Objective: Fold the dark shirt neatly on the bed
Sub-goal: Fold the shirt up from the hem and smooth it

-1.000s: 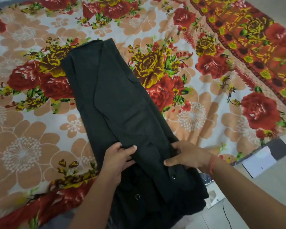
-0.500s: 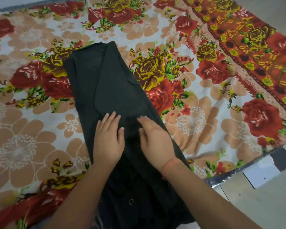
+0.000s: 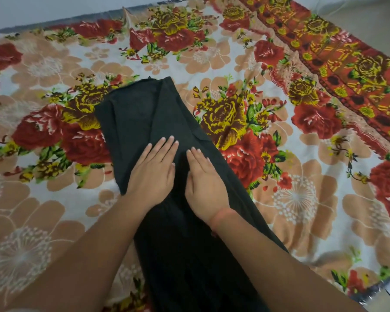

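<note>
The dark shirt (image 3: 144,113) lies on the bed (image 3: 302,199) as a long narrow strip, its sides folded inward, running from the middle of the view down to the bottom edge. My left hand (image 3: 154,171) rests flat on the shirt's middle, palm down, fingers straight and close together. My right hand (image 3: 204,179) lies flat just beside it on the same fabric, a thin red thread around its wrist. Neither hand grips the cloth. My forearms hide parts of the shirt's near half.
A floral bedsheet with red, yellow and peach flowers covers the bed. Its patterned red border (image 3: 338,59) runs along the right side. The bed's near right corner (image 3: 383,289) shows bare floor beyond it. A pale wall (image 3: 54,10) lies past the far edge.
A second ago both hands pinched the shirt's near part. They then let go, moved forward and flattened side by side on the fabric; they now press farther up the strip.
</note>
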